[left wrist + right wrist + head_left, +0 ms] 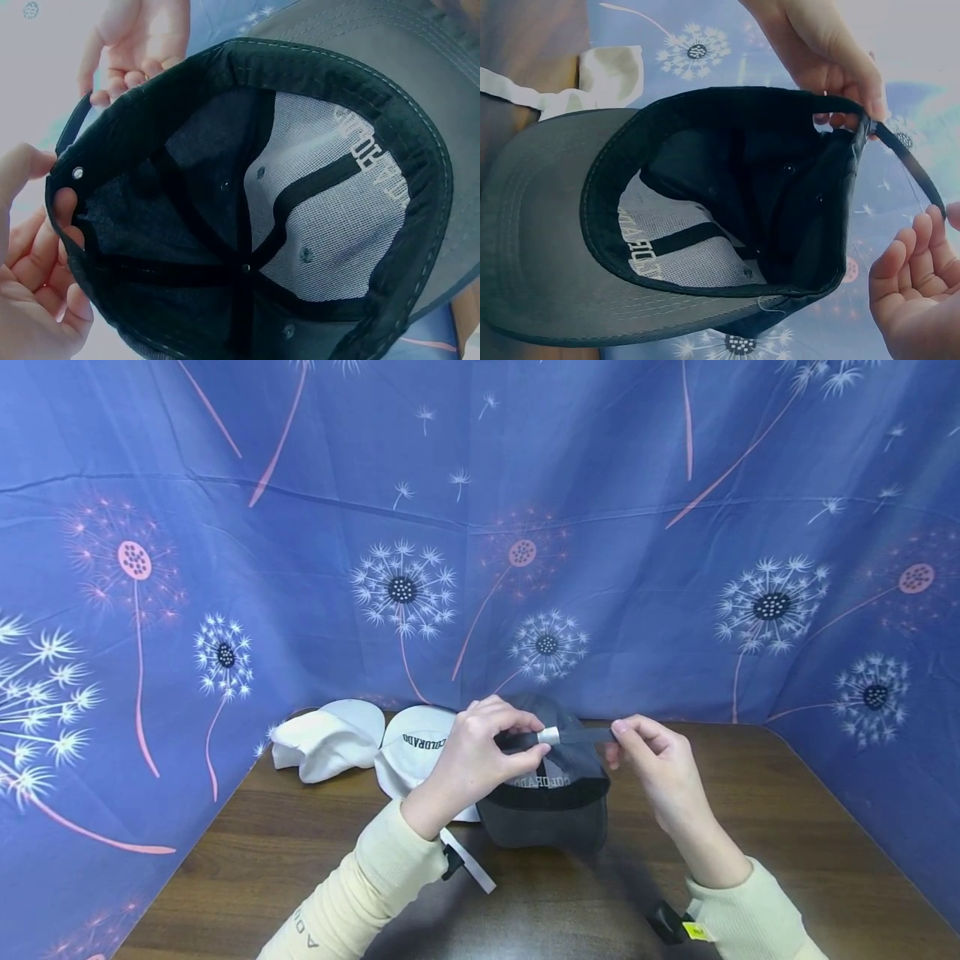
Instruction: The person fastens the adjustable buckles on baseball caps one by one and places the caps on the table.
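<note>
A dark baseball cap hangs brim-down between my hands above the table, its inside facing me. White mesh and reversed lettering show inside its front. My left hand pinches the back edge of the cap beside a small shiny buckle, with the thumb outside and fingers inside the rim in the left wrist view. The free end of the dark back strap stretches out from the buckle. My right hand pinches the strap's tip between thumb and fingers, away from the cap.
Two white caps lie at the back left of the wooden table: a crumpled one and one with COLORADO lettering, partly hidden behind my left hand. A blue dandelion-print cloth stands behind and along both sides.
</note>
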`<state>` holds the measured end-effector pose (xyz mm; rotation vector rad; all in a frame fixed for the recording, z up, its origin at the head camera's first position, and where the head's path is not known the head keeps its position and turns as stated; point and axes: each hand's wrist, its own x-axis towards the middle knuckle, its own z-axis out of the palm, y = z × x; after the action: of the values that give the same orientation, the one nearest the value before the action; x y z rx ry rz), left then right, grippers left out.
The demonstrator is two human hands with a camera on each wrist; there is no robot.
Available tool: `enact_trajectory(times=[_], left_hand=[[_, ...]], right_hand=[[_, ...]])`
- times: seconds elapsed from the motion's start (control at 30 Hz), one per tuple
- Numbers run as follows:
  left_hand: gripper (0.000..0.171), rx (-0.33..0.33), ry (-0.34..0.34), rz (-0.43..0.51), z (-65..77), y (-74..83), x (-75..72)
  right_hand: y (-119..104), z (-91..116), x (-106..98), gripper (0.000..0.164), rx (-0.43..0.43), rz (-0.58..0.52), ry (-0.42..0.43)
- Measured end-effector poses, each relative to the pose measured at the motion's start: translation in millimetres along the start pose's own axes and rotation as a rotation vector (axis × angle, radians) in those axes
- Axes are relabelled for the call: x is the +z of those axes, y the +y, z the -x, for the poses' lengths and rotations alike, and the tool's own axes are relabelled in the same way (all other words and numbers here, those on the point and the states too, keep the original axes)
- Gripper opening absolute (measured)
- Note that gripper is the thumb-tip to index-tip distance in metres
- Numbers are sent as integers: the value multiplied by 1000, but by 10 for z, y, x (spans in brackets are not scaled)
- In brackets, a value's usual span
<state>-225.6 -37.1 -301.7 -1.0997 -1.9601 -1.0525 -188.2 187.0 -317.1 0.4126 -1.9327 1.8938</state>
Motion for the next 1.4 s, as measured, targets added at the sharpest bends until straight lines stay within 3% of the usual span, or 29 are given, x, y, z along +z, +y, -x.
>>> enact_trajectory(times=[0.4, 0.57, 0.83, 1.17, 1.3, 1.4], left_hand=[[16, -70, 39, -22, -1, -34, 52], [16, -87, 47, -37, 5, -36, 65], [15, -89, 63, -45, 16, -17, 86], [15, -75, 121, -59, 24, 17, 101], [16, -69, 152, -55, 27, 13, 114], [16, -66, 175, -57, 24, 20, 124]], right_hand=[[-11, 261, 142, 7, -109, 227, -57], [61, 357, 269, 8, -139, 220, -143], [223, 381, 426, 21, -97, 169, -252], [241, 307, 485, 23, -94, 263, -132], [224, 263, 493, 20, -139, 229, -100], [224, 235, 496, 22, -226, 250, -78]])
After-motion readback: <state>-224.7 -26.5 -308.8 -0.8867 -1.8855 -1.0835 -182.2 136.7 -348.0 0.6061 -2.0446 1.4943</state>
